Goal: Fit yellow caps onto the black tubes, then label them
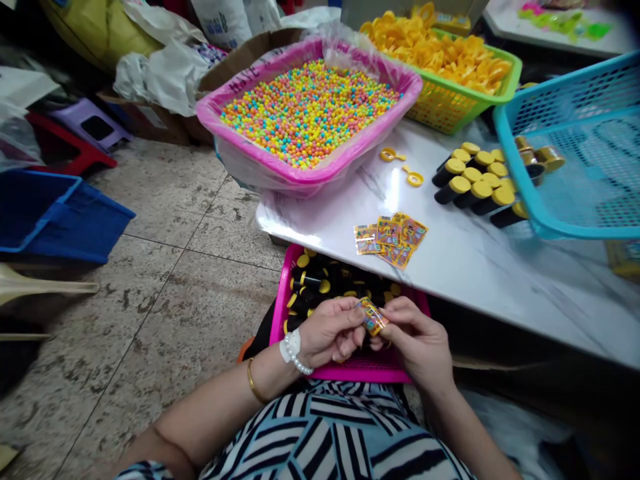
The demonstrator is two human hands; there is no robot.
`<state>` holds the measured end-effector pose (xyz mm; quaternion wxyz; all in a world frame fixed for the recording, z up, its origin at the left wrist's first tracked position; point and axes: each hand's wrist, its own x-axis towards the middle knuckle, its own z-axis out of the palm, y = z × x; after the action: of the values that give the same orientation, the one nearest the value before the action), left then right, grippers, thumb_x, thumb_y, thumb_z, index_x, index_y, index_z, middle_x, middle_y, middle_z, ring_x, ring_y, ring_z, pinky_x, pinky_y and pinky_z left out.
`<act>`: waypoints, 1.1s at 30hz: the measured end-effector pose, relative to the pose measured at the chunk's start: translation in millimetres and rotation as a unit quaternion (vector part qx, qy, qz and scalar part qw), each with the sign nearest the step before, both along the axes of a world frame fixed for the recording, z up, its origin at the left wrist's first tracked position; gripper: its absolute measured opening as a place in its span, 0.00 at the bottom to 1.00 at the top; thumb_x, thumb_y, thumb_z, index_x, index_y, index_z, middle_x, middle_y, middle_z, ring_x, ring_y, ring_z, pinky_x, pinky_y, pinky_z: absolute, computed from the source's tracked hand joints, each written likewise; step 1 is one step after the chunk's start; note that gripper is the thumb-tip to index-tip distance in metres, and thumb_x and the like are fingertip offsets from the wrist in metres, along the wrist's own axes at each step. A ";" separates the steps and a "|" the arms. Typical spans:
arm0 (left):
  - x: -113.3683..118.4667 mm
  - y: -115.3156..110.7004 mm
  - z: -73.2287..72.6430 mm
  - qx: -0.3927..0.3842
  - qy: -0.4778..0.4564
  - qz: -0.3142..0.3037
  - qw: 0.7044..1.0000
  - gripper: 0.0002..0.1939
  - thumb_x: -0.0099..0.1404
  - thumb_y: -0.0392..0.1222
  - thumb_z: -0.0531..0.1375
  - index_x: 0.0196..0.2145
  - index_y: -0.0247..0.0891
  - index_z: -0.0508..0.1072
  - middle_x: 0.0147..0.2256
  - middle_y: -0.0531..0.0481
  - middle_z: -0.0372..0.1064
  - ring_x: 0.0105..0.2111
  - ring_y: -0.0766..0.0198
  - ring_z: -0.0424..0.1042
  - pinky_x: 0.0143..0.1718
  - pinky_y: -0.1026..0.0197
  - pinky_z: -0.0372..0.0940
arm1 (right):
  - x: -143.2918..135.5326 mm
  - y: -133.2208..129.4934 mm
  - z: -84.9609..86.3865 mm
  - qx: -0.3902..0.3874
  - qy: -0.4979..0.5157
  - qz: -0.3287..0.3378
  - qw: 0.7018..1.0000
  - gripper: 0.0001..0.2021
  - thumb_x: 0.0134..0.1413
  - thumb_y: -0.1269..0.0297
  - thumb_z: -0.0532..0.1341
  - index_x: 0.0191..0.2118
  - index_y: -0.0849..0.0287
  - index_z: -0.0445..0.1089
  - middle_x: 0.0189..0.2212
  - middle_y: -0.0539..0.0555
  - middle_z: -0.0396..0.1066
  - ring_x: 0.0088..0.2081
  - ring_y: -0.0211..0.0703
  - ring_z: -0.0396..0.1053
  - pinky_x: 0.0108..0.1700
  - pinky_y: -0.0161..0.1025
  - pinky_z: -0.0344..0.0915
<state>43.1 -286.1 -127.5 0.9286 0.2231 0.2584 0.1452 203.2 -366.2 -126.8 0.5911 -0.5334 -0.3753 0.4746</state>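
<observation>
Over my lap, my left hand (331, 331) and my right hand (423, 337) pinch a small yellow-and-purple printed label (373, 316) from its two sides. Whether a tube sits inside the label is hidden. Beneath both hands is a pink basket (350, 373) with many black tubes with yellow caps (314, 281). A small fanned pile of similar printed labels (393, 239) lies at the table edge just beyond my hands. Further right, a cluster of black tubes with yellow caps (477, 179) rests on the table.
A pink tub (300, 175) of colourful candy balls stands on the white table (500, 267). Behind it is a green basket (515, 70) of yellow ring pieces. Two yellow rings (414, 178) lie nearby. A blue basket (545, 230) occupies the right; a blue bin (105, 227) is on the left.
</observation>
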 end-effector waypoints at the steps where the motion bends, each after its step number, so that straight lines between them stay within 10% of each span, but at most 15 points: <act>1: 1.0 -1.8 -0.5 -0.003 0.012 0.010 1.000 0.22 0.56 0.55 0.68 0.33 0.35 0.65 0.18 0.57 0.67 0.08 0.78 0.55 0.08 0.74 0.50 | 0.6 0.0 -0.3 0.005 -0.033 -0.003 0.999 0.10 0.51 0.69 0.68 0.39 0.48 0.79 0.37 0.50 0.67 0.27 0.35 0.72 0.26 0.36 0.74; 13: 31.0 14.9 21.9 0.036 -0.019 0.022 0.999 0.29 0.60 0.60 0.63 0.46 0.34 0.65 0.21 0.54 0.69 0.12 0.74 0.60 0.10 0.74 0.49 | 36.0 28.6 58.0 0.116 -0.352 -0.001 0.929 0.10 0.53 0.68 0.66 0.42 0.52 0.74 0.42 0.56 0.69 0.40 0.45 0.73 0.37 0.39 0.74; 15: 34.8 19.3 24.7 0.038 -0.019 0.028 0.999 0.32 0.59 0.62 0.63 0.49 0.34 0.64 0.23 0.52 0.70 0.13 0.74 0.61 0.11 0.73 0.50 | 76.9 46.6 82.2 0.139 -0.452 -0.101 0.875 0.10 0.54 0.67 0.66 0.43 0.51 0.75 0.44 0.56 0.69 0.40 0.46 0.73 0.37 0.42 0.74; 20: 33.6 19.4 16.6 0.046 0.015 0.011 0.999 0.30 0.58 0.60 0.65 0.46 0.34 0.66 0.23 0.53 0.69 0.13 0.75 0.59 0.12 0.73 0.47 | 186.0 94.6 130.6 0.110 -0.708 -0.311 0.625 0.16 0.54 0.57 0.66 0.48 0.55 0.76 0.46 0.61 0.70 0.33 0.47 0.71 0.40 0.50 0.71; 25: 23.3 13.7 11.3 0.195 0.120 0.017 0.973 0.21 0.62 0.56 0.62 0.42 0.35 0.69 0.23 0.54 0.66 0.14 0.73 0.58 0.14 0.69 0.50 | 185.9 113.7 112.8 0.038 -0.773 -0.270 0.573 0.16 0.60 0.53 0.61 0.47 0.57 0.77 0.41 0.59 0.74 0.28 0.43 0.70 0.33 0.42 0.66; 27: 17.8 17.6 18.1 0.382 0.190 0.076 0.901 0.14 0.64 0.50 0.60 0.40 0.37 0.72 0.24 0.52 0.67 0.19 0.69 0.63 0.21 0.66 0.58 | 167.2 116.7 98.1 0.018 -0.789 -0.230 0.569 0.16 0.60 0.54 0.60 0.48 0.56 0.76 0.40 0.58 0.74 0.32 0.45 0.71 0.30 0.39 0.62; 30: 14.1 37.4 32.0 0.649 0.267 0.170 0.692 0.08 0.66 0.43 0.60 0.40 0.39 0.75 0.32 0.46 0.73 0.33 0.59 0.70 0.38 0.55 0.66 | 148.4 125.8 80.6 -0.013 -0.819 -0.169 0.547 0.18 0.59 0.54 0.61 0.52 0.53 0.74 0.45 0.59 0.71 0.33 0.45 0.70 0.27 0.38 0.57; 33: 19.8 67.4 41.1 0.759 0.354 0.194 0.512 0.15 0.64 0.44 0.61 0.47 0.38 0.75 0.43 0.39 0.72 0.44 0.50 0.67 0.48 0.45 0.63 | 145.2 136.3 71.7 -0.007 -0.830 -0.133 0.541 0.16 0.59 0.55 0.60 0.51 0.52 0.75 0.47 0.59 0.70 0.37 0.47 0.69 0.28 0.38 0.57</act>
<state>62.9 -218.8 -86.4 0.1863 0.8200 0.3939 0.3711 348.4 -229.9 -55.1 0.0679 -0.7366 -0.6199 -0.2620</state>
